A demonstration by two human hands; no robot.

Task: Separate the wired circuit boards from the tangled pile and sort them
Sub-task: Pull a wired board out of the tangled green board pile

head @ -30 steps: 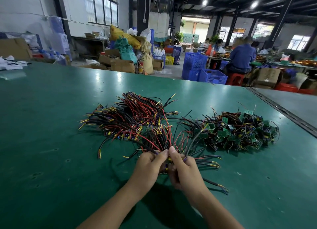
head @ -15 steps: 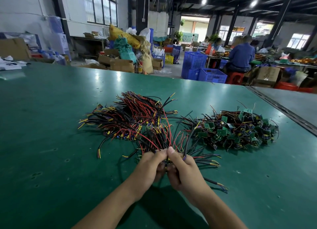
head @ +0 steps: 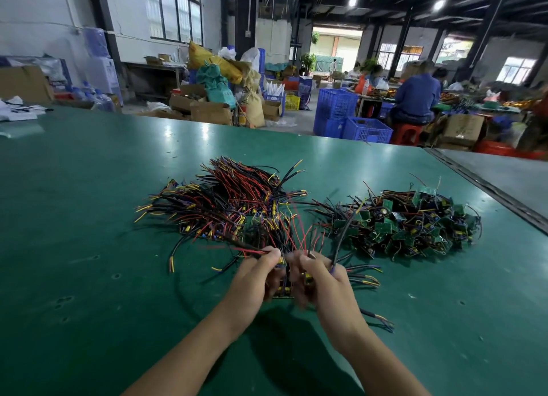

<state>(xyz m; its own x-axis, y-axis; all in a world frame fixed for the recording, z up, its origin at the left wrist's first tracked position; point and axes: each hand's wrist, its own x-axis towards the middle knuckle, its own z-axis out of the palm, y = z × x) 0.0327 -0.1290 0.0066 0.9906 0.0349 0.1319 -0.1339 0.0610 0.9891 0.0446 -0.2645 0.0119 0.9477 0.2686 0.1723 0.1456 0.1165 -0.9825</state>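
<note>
A spread of red, black and yellow-tipped wired boards [head: 231,205] lies on the green table [head: 89,247], left of centre. To its right sits a tangled pile of small green circuit boards [head: 415,223] with dark leads. Near the table's front, my left hand [head: 255,277] and my right hand [head: 323,283] both grip one bunch of wired boards [head: 284,289] between them, its red and black wires fanning up and out. The boards in the bunch are mostly hidden by my fingers.
A metal seam [head: 486,188] marks the table's right side, with a grey surface beyond. Blue crates [head: 353,119], cardboard boxes and sacks stand past the far edge. A person in blue [head: 415,99] sits at another bench. Papers [head: 17,111] lie far left.
My hands have drawn slightly apart, the left thumb now pinching a few red wires off to the left. The bunch sits a little lower between them. Both piles stay put.
</note>
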